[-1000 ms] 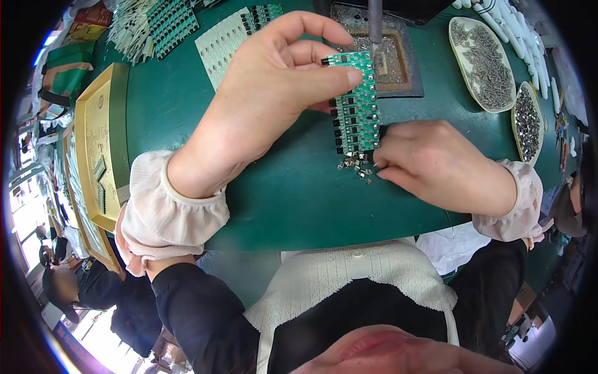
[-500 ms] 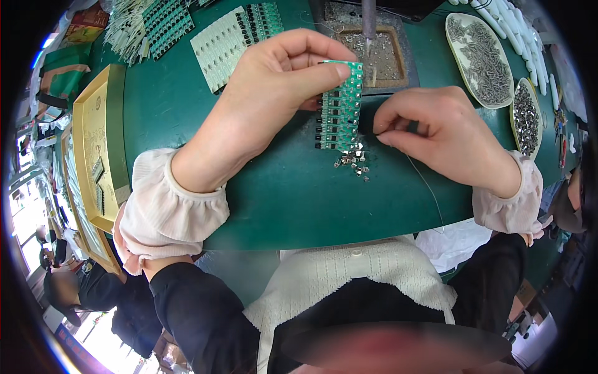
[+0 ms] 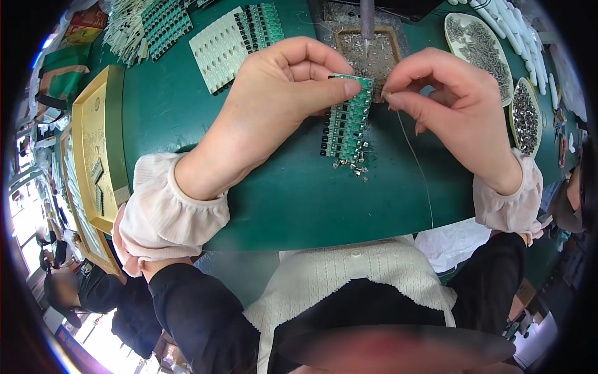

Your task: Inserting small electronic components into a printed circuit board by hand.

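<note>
My left hand (image 3: 274,93) grips a green circuit board panel (image 3: 346,124) at its upper end, thumb on the face and fingers behind. Rows of small black components run down the panel, and it tilts slightly. Just right of it, my right hand (image 3: 455,106) pinches a thin solder wire (image 3: 416,153) between thumb and forefinger. The wire trails down to the table's front edge. Small shiny metal parts (image 3: 357,168) lie by the panel's lower end. Beyond both hands, a soldering iron (image 3: 367,25) points down over a brown tray (image 3: 398,38) holding bits of solder.
More circuit board panels (image 3: 215,53) lie at the far left, near a bundle of white leads (image 3: 128,34). A yellow box (image 3: 112,199) stands at left. Two dishes on the right hold metal pins (image 3: 479,50) and small metal parts (image 3: 526,118). White tubes (image 3: 514,31) lie behind them.
The panel in my left hand has shifted slightly right and nearer, tilting a little. My right hand has moved up and away from me with the solder wire, toward the panel's upper end.
</note>
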{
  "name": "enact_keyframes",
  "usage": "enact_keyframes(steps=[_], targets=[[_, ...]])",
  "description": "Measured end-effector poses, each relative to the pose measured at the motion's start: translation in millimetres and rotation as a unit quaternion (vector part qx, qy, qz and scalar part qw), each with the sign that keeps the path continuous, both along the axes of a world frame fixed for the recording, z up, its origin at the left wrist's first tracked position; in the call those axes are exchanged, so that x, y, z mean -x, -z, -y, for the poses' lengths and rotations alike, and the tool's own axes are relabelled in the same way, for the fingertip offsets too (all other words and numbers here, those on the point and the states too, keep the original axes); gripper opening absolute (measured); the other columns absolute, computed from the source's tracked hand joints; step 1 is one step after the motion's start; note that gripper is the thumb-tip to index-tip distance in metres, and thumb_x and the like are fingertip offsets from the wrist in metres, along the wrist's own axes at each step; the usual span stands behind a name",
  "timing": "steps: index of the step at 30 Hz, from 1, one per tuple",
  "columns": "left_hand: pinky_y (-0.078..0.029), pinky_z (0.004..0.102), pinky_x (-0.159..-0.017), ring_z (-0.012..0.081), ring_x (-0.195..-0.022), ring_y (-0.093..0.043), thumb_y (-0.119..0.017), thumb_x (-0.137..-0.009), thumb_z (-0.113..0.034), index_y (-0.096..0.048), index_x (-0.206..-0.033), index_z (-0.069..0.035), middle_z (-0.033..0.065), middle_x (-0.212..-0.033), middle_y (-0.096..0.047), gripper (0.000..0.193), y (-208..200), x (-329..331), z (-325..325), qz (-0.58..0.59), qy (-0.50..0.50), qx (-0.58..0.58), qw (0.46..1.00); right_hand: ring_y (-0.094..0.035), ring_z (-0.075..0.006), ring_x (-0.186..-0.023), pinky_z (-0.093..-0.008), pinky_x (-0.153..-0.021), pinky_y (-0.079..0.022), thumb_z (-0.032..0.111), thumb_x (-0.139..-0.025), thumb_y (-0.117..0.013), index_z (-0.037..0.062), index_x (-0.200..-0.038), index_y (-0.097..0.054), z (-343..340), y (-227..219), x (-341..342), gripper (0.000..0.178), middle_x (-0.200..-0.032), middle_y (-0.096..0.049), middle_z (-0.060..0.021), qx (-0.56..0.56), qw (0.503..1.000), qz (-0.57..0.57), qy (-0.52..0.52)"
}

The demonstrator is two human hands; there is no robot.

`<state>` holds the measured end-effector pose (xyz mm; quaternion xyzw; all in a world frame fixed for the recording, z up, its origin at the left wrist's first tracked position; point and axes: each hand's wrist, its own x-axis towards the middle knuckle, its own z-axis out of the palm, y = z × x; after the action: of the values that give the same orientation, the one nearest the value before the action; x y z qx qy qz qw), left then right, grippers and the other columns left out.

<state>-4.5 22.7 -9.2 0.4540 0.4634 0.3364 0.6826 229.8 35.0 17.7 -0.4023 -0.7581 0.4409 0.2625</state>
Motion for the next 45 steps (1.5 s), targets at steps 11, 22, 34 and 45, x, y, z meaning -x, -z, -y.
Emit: enact_keyframes(steps=[11,22,34,45], targets=[[-0.049,0.0183,-0.070,0.0046,-0.080,-0.066,-0.073,-0.091,-0.008,-0.066,-0.105,-0.004,0.0010,-0.092,-0.073,0.017,-3.6,-4.5,1.0,0.005,-0.001,0.028,1.000,-0.063,-0.0038,-0.077,-0.0163,-0.055,-0.049,-0.003,-0.087,-0.071,0.0009,-0.098,-0.068,4.2,0.8,2.0,0.012,-0.095,-0.066,-0.0013,-0.031,0.999,-0.006,0.011],[-0.049,0.0174,-0.069,0.0045,-0.083,-0.067,-0.072,-0.093,-0.009,-0.065,-0.106,-0.007,-0.0002,-0.092,-0.074,0.015,0.5,-4.7,3.5,-0.018,-0.002,-0.007,1.000,-0.060,-0.0026,-0.070,-0.0166,-0.053,-0.046,-0.003,-0.086,-0.072,0.0006,-0.098,-0.066,4.1,4.4,4.1,0.014,-0.089,-0.065,-0.0001,-0.049,0.998,-0.024,-0.010],[-0.050,0.0197,-0.070,0.0060,-0.079,-0.066,-0.073,-0.090,-0.008,-0.064,-0.102,-0.002,0.0032,-0.090,-0.074,0.016,-2.2,-3.8,4.0,0.061,-0.034,0.055,0.996,-0.060,-0.0023,-0.070,-0.0157,-0.052,-0.044,-0.002,-0.086,-0.072,0.0025,-0.096,-0.069,1.2,8.1,1.2,0.012,-0.089,-0.065,0.0009,-0.025,1.000,-0.010,0.001],[-0.052,0.0220,-0.071,0.0090,-0.081,-0.068,-0.073,-0.091,-0.010,-0.062,-0.099,-0.003,0.0058,-0.092,-0.074,0.016,-2.8,-2.2,4.5,0.083,-0.024,0.054,0.995,-0.055,-0.0055,-0.073,-0.0183,-0.057,-0.040,-0.006,-0.082,-0.073,0.0015,-0.093,-0.069,-6.1,12.4,1.9,0.014,-0.091,-0.059,-0.0025,-0.175,0.984,0.009,-0.029]])
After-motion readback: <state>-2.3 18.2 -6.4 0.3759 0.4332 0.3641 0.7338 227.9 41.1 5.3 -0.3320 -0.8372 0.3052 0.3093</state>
